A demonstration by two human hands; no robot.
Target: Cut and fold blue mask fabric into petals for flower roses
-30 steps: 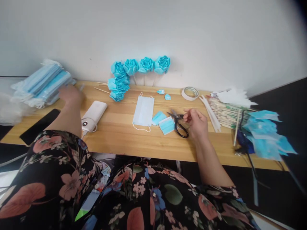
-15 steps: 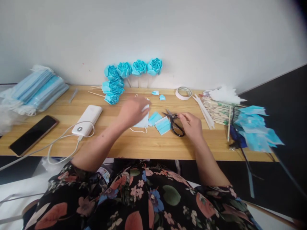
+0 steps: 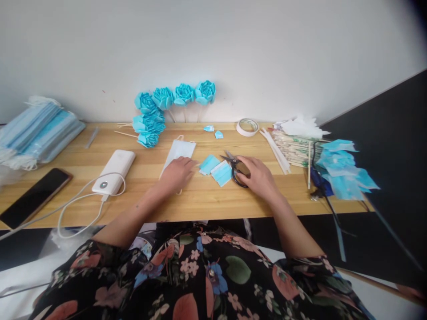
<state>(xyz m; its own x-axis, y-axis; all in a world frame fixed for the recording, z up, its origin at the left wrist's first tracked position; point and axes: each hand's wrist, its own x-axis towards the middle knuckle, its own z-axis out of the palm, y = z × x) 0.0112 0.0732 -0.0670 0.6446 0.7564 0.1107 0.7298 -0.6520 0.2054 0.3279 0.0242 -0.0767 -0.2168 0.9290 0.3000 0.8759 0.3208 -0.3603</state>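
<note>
My left hand (image 3: 178, 172) rests palm down on the near end of a pale blue face mask (image 3: 179, 150) lying on the wooden table (image 3: 200, 200), fingers curled onto it. My right hand (image 3: 255, 174) covers the handles of black scissors (image 3: 232, 162), whose blades point left and away. Between the two hands lie two cut blue mask pieces (image 3: 215, 169). Several blue flowers made of mask fabric (image 3: 160, 109) on sticks lean against the wall behind.
A stack of masks (image 3: 36, 131) sits at far left. A phone (image 3: 31, 198) and a white power bank (image 3: 114, 171) with cable lie on the left. At right are a tape roll (image 3: 247, 127), bundled sticks (image 3: 295, 149) and blue scraps (image 3: 343, 171).
My left hand came from the mask stack at far left across to the single mask in the middle and settled on it. My right hand lowered onto the scissors.
</note>
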